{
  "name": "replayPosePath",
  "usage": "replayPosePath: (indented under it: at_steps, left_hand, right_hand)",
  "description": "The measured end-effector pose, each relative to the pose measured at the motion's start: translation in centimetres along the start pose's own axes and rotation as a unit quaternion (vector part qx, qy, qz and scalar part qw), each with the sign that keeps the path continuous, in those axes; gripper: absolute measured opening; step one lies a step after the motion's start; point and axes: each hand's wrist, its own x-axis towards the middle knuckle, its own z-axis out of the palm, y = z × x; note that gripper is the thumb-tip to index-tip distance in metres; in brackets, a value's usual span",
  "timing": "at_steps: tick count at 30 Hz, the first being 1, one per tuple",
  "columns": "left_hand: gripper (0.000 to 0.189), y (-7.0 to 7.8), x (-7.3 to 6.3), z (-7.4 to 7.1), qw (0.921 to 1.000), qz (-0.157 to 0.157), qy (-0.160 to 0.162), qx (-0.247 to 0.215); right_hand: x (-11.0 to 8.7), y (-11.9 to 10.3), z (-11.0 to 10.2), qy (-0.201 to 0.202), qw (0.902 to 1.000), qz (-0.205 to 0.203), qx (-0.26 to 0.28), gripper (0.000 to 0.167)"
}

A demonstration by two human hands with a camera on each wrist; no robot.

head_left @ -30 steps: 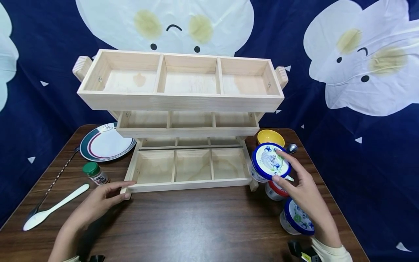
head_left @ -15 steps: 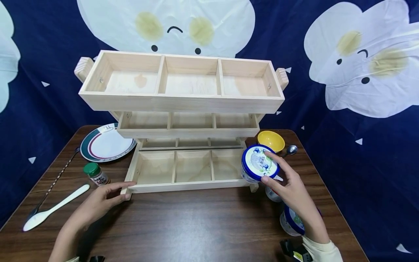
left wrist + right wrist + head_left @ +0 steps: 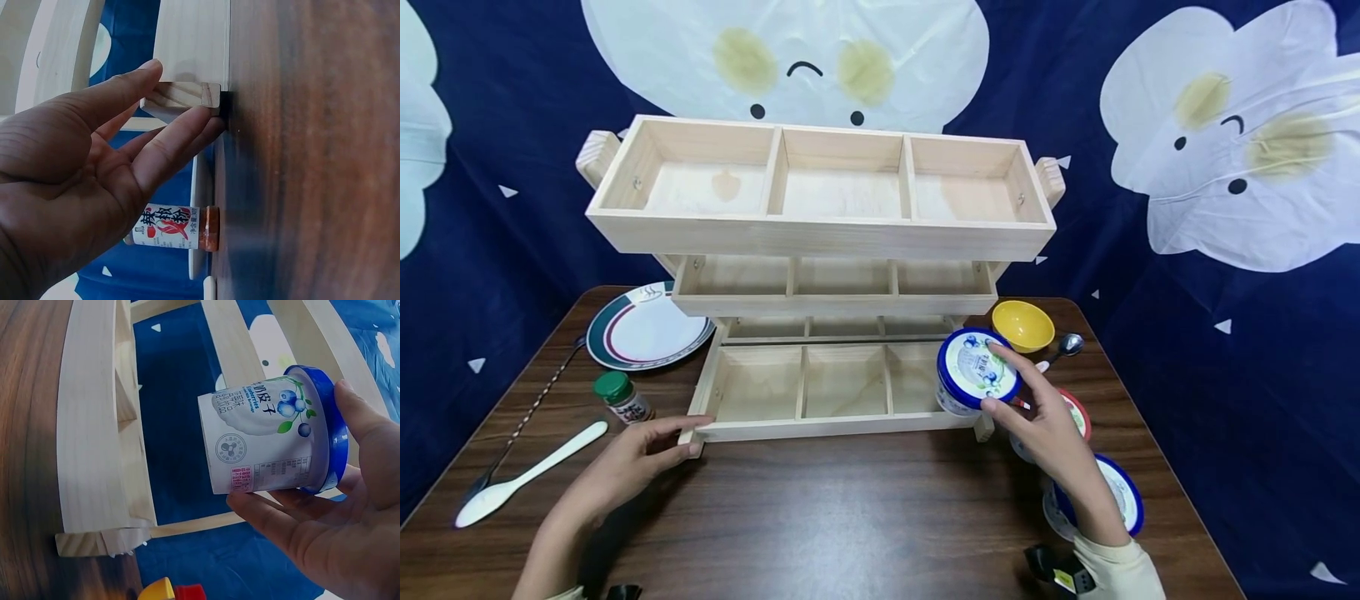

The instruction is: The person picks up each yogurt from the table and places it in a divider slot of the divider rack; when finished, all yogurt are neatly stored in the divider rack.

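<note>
My right hand (image 3: 1052, 437) grips a blueberry yogurt tub (image 3: 977, 371) with a blue lid, thumb and fingers at its side and rim. The tub is raised over the right end of the lowest tray of a tiered wooden rack (image 3: 820, 237). In the right wrist view the yogurt tub (image 3: 262, 444) lies sideways across the picture, its printed wall plain to see. My left hand (image 3: 632, 467) pinches the rack's front left corner; the left wrist view shows thumb and fingers around the wooden foot (image 3: 181, 95). Each rack tray has three bare compartments.
On the right are a yellow bowl (image 3: 1022, 325), a metal spoon (image 3: 1071, 343), a red-lidded tub (image 3: 1080, 414) and another blue-lidded tub (image 3: 1125, 496). Left stand a plate (image 3: 651, 329), a green-capped chili powder jar (image 3: 622, 397), a white spoon (image 3: 527, 475) and a twisted-handle spoon (image 3: 531, 412).
My right hand has carried the yogurt tub leftward, from beside the rack to over the lowest tray's right end, uncovering the red-lidded tub. The left hand stays at the rack's corner.
</note>
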Motion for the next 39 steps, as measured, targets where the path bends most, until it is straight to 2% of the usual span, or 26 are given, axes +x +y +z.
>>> replayPosePath:
  at_steps: [15,28,39]
  left_hand:
    - [0.038,-0.2,0.0,0.2,1.0,0.002,0.002,-0.006]
    - [0.037,-0.3,-0.2,0.2,0.9999,0.009,0.008,-0.008]
    - [0.036,-0.3,0.2,0.0,1.0,0.008,0.003,-0.003]
  right_hand:
    - [1.1,0.2,2.4,-0.009,0.9999,-0.011,0.01,0.062]
    - [1.9,0.2,4.7,-0.041,0.9982,-0.025,0.036,0.064]
    - [2.8,-0.6,6.8,-0.049,0.994,-0.04,0.089,0.067]
